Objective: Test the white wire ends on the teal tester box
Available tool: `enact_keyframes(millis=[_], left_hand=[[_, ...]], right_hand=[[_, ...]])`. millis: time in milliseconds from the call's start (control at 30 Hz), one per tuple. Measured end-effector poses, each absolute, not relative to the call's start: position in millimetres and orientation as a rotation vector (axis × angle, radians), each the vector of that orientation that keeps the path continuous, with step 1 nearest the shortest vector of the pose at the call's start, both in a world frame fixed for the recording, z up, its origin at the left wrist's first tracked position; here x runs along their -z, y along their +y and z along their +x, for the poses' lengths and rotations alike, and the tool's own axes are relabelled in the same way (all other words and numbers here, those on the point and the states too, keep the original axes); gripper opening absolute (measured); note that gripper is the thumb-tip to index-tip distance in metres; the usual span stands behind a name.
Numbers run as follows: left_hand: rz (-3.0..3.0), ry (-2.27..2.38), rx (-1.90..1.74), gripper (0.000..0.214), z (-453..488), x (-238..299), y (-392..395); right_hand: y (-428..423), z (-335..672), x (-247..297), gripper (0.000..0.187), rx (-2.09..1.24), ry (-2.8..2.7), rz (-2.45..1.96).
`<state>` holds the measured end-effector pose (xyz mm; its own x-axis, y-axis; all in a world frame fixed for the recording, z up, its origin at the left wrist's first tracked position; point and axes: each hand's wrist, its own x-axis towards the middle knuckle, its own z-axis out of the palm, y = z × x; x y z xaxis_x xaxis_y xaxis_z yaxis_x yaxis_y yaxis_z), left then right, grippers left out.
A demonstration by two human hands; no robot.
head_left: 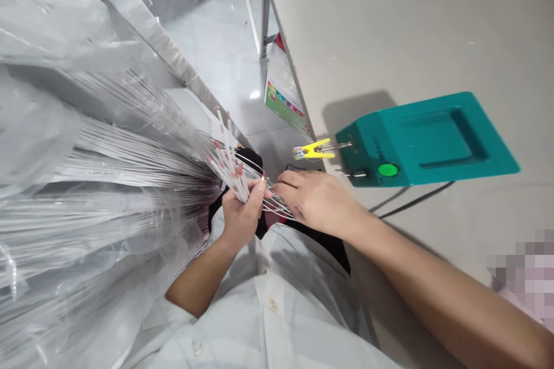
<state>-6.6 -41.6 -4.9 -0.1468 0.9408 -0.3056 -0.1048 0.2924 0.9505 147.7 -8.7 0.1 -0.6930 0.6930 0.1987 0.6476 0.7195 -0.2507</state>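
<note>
A bundle of thin white wires (229, 164) with reddish tips fans out of my left hand (243, 210), which is closed around it. Between the left thumb and finger, one wire end with a red and metallic tip stands up. Close beside it, my right hand (311, 196) has its fingers curled in at the wires that run below and between both hands. The right fingertips are partly hidden, so what they grip is hard to make out. Just beyond the right hand, a yellow clip (314, 151) sits on a metal rod of a teal device (433, 132).
The device has a green button (388, 170) and a black cable (415, 200) on the pale tabletop (389, 23). Large bundles of white wires (142, 153) in clear plastic fill the left side. A printed box (283, 95) stands on the floor below the table edge.
</note>
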Motion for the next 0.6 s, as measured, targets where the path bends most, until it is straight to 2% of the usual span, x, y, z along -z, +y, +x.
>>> enact_keyframes(millis=[200, 367, 467, 600], left_hand=[[0.819, 1.340, -1.128, 0.020, -11.8, 2.8, -40.9], [0.917, 1.313, -1.054, 0.019, -14.4, 5.9, -43.1], [0.972, 1.314, -0.982, 0.021, -14.4, 5.4, -44.5], [0.980, 1.370, -0.967, 0.023, -11.0, 5.1, -46.7]], right_hand=[[-10.3, 144.3, 2.9, 0.020, -0.638, -2.027, -1.194], [-12.5, 138.3, 0.7, 0.015, -0.874, -1.867, -1.083], [-13.3, 138.4, 1.2, 0.015, -0.803, -1.919, -1.059], [-13.5, 142.0, 2.1, 0.016, -0.253, -2.211, -1.044]])
